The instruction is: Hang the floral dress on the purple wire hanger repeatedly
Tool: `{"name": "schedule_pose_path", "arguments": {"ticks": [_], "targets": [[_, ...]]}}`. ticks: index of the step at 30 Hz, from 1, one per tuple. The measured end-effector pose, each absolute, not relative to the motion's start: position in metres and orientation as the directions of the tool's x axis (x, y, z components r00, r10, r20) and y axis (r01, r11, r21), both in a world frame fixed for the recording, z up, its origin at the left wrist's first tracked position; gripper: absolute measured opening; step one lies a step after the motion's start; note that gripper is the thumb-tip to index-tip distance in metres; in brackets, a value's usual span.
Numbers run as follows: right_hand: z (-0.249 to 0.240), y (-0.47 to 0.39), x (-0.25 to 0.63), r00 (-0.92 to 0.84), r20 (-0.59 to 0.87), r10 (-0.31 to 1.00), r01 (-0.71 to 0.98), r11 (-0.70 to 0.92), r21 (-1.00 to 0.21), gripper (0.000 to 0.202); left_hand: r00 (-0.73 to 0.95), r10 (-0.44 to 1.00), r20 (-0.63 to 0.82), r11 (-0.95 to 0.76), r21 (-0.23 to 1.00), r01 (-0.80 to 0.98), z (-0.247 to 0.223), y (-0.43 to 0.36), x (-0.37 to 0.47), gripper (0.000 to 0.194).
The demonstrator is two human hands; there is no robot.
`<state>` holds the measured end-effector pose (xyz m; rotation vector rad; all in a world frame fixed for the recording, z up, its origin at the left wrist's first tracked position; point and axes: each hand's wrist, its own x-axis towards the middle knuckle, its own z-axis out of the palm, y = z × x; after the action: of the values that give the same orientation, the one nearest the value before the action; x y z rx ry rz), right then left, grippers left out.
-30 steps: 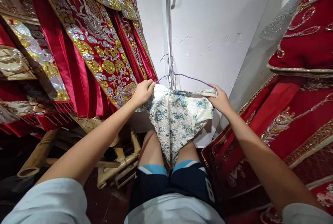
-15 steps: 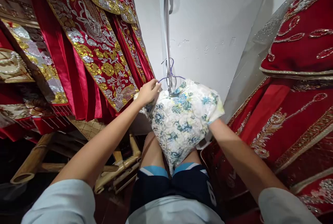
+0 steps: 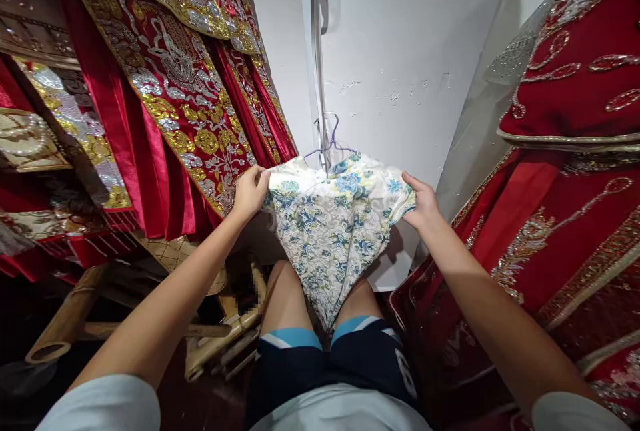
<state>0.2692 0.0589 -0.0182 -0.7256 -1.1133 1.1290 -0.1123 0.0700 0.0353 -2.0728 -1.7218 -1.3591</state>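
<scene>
A white short-sleeved top with blue and green flowers (image 3: 335,231) hangs in front of me on a purple hanger (image 3: 331,145), whose hook rises out of the neckline. My left hand (image 3: 251,191) pinches the edge of the top's left sleeve. On the other side, my right hand (image 3: 420,201) grips the right sleeve's hem between thumb and fingers. Between the two hands the sleeves are spread outward, and the body of the top tapers downward over my legs.
Red garments with gold and silver sequins (image 3: 185,104) hang close on the left. More red beaded garments (image 3: 565,217) fill the right side. A metal pole (image 3: 316,51) stands against the white wall (image 3: 390,37). Bamboo pieces (image 3: 70,311) lie low at the left.
My left hand has moved from the hanger's shoulder out to the left sleeve edge. My right hand has come out from inside the top and now holds the right sleeve hem.
</scene>
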Motion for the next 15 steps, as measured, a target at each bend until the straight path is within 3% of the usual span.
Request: {"name": "schedule_pose_path", "arguments": {"ticks": [2, 4, 7, 10, 12, 15], "targets": [[-0.005, 0.06, 0.282, 0.056, 0.325, 0.944, -0.344, 0.324, -0.881, 0.039, -0.056, 0.679, 0.732, -0.412, 0.443, 0.796, 0.052, 0.074, -0.1, 0.034], [0.004, 0.056, 0.293, 0.099, 0.371, 0.923, -0.352, 0.381, -0.855, 0.035, 0.043, 0.658, 0.751, -0.519, 0.412, 0.749, 0.069, 0.073, -0.086, 0.039], [0.009, 0.033, 0.299, 0.164, 0.444, 0.881, -0.35, 0.473, -0.809, 0.036, 0.338, 0.655, 0.676, -0.634, 0.248, 0.732, 0.078, 0.061, -0.066, 0.058], [0.01, -0.01, 0.281, 0.218, 0.434, 0.874, -0.403, 0.486, -0.776, 0.037, 0.517, 0.613, 0.597, -0.659, 0.026, 0.752, 0.06, 0.046, -0.044, 0.098], [0.011, -0.044, 0.257, 0.202, 0.414, 0.888, -0.435, 0.46, -0.774, 0.041, 0.525, 0.551, 0.649, -0.661, -0.045, 0.749, 0.038, 0.043, -0.032, 0.108], [0.012, -0.093, 0.219, 0.059, 0.454, 0.889, -0.419, 0.435, -0.797, 0.062, 0.415, 0.463, 0.783, -0.693, 0.028, 0.72, 0.01, 0.047, -0.019, 0.108]]}}
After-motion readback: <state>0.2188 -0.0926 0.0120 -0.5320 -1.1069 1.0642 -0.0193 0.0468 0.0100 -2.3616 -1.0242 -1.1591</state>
